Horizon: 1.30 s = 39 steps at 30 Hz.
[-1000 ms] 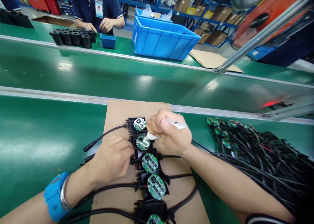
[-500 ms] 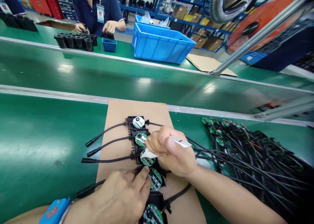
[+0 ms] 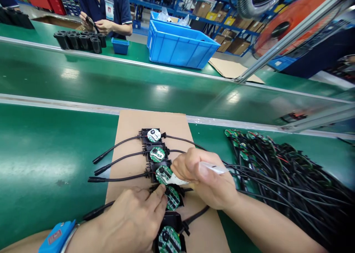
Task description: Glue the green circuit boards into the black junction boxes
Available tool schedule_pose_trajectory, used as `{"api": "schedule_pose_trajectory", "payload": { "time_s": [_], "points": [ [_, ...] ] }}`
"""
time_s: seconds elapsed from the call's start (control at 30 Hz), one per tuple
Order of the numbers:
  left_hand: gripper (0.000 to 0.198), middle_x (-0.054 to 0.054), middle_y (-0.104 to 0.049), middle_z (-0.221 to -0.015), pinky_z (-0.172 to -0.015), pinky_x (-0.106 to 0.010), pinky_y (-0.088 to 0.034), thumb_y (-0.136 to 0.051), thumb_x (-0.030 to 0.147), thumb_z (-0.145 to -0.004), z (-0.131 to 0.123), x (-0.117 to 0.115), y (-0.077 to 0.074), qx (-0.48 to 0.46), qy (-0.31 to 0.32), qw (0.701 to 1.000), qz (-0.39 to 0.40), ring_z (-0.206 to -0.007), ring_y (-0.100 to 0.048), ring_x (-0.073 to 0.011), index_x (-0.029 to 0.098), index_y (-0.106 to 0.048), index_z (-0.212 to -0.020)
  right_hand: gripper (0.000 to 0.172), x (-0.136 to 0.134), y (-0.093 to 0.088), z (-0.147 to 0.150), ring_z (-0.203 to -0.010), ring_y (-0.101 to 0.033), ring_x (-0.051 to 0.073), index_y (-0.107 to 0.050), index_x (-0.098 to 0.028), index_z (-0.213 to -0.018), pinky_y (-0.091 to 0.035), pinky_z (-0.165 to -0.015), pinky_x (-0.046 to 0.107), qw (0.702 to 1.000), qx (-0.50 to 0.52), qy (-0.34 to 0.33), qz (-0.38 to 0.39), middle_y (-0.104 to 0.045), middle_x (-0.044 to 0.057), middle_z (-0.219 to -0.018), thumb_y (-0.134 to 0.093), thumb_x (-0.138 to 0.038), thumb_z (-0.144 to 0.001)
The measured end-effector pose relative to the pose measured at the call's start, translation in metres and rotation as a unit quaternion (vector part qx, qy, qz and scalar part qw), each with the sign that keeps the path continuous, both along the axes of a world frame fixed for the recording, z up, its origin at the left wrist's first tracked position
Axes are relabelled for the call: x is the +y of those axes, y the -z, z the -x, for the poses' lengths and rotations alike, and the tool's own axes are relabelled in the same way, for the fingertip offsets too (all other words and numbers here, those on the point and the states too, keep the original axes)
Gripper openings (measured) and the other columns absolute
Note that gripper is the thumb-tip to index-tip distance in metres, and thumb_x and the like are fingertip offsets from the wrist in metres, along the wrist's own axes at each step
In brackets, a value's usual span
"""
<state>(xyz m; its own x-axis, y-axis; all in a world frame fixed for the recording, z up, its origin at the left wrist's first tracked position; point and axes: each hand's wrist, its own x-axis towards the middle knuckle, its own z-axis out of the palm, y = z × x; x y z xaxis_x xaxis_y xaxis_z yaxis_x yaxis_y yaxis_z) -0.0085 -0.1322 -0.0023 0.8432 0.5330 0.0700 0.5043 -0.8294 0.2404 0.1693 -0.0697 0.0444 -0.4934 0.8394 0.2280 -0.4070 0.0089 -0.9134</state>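
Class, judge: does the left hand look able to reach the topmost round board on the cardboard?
Probably yes: the topmost board lies uncovered beyond the left hand; the right hand, gripping a white tube, is further right.

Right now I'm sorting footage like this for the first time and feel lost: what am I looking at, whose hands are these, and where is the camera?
There is no machine here. The camera sits on a person's head and looks down at their own bare hands. The right hand grips a white tube, its tip on the third round green circuit board in a row of cabled black housings. The row lies on a cardboard sheet on a green bench. The left hand, wearing a blue wristband, rests its fingertips beside the fourth board. A heap of cabled boards lies to the right. Across the belt, another person's hands work.
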Motion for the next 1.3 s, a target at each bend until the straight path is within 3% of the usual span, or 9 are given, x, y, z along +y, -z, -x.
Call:
{"api": "schedule_pose_trajectory", "payload": {
  "time_s": [0.43, 0.6, 0.77, 0.93, 1.03, 1.13, 1.3],
  "points": [
    [0.052, -0.022, -0.059, -0.128, -0.059, -0.036, -0.060, -0.053, 0.017, -0.071, 0.000, 0.001, 0.001, -0.028, -0.004, 1.000, -0.013, -0.077, -0.070, -0.0261, 0.002, -0.059, -0.121, 0.031, 0.015, 0.008, 0.004, -0.045, -0.022, 0.008, -0.045, -0.019, -0.063, -0.018, -0.046, 0.025, 0.999, 0.008, 0.035, -0.032, -0.029, -0.006, -0.053, -0.054, -0.033, -0.089],
    [0.049, -0.021, -0.059, -0.128, -0.058, -0.035, -0.059, -0.050, 0.016, -0.075, 0.002, 0.003, -0.002, -0.023, -0.003, 0.999, -0.023, -0.078, -0.070, -0.0251, 0.003, -0.059, -0.122, 0.030, 0.018, 0.011, 0.002, -0.046, -0.025, 0.009, -0.047, -0.019, -0.063, -0.019, -0.047, 0.026, 0.997, -0.029, 0.051, -0.053, -0.031, -0.005, -0.053, -0.056, -0.035, -0.087],
    [0.034, -0.017, -0.067, -0.118, -0.046, -0.029, -0.055, -0.050, 0.018, -0.083, -0.004, -0.010, -0.006, -0.062, 0.014, 0.993, -0.096, -0.063, -0.067, -0.0199, 0.007, -0.065, -0.110, 0.033, 0.003, -0.007, -0.011, -0.047, -0.024, 0.010, -0.043, -0.021, -0.063, -0.021, -0.049, 0.027, 0.999, -0.017, 0.044, -0.009, -0.027, -0.006, -0.054, -0.055, -0.038, -0.089],
    [0.025, -0.014, -0.072, -0.106, -0.032, -0.027, -0.043, -0.048, 0.008, -0.082, -0.015, -0.033, 0.010, -0.098, 0.009, 0.979, -0.178, -0.043, -0.056, -0.0151, 0.011, -0.067, -0.099, 0.034, -0.021, -0.007, -0.008, -0.046, -0.021, 0.009, -0.039, -0.021, -0.066, -0.020, -0.048, 0.026, 0.999, 0.025, 0.011, 0.034, -0.024, -0.006, -0.054, -0.052, -0.040, -0.090],
    [0.028, -0.017, -0.071, -0.108, -0.032, -0.029, -0.044, -0.048, 0.011, -0.081, -0.015, -0.036, 0.017, -0.100, 0.014, 0.981, -0.167, -0.045, -0.059, -0.0179, 0.008, -0.066, -0.103, 0.033, -0.027, 0.005, 0.002, -0.046, -0.021, 0.008, -0.039, -0.020, -0.065, -0.019, -0.048, 0.026, 0.999, 0.042, 0.002, 0.033, -0.025, -0.006, -0.054, -0.053, -0.037, -0.090],
    [0.030, -0.018, -0.069, -0.112, -0.035, -0.029, -0.046, -0.048, 0.014, -0.084, -0.012, -0.032, 0.013, -0.080, 0.029, 0.985, -0.151, -0.048, -0.061, -0.0178, 0.007, -0.066, -0.106, 0.031, -0.028, 0.014, 0.006, -0.047, -0.022, 0.008, -0.041, -0.020, -0.065, -0.018, -0.047, 0.026, 0.999, 0.046, 0.014, 0.017, -0.027, -0.006, -0.054, -0.053, -0.035, -0.089],
    [0.032, -0.017, -0.067, -0.118, -0.039, -0.029, -0.049, -0.047, 0.018, -0.087, -0.010, -0.030, 0.003, -0.037, 0.039, 0.991, -0.120, -0.055, -0.064, -0.0185, 0.008, -0.064, -0.112, 0.031, -0.030, 0.011, -0.001, -0.047, -0.021, 0.008, -0.042, -0.019, -0.065, -0.018, -0.048, 0.026, 0.999, 0.030, 0.017, 0.028, -0.026, -0.006, -0.054, -0.053, -0.035, -0.089]
  ]
}}
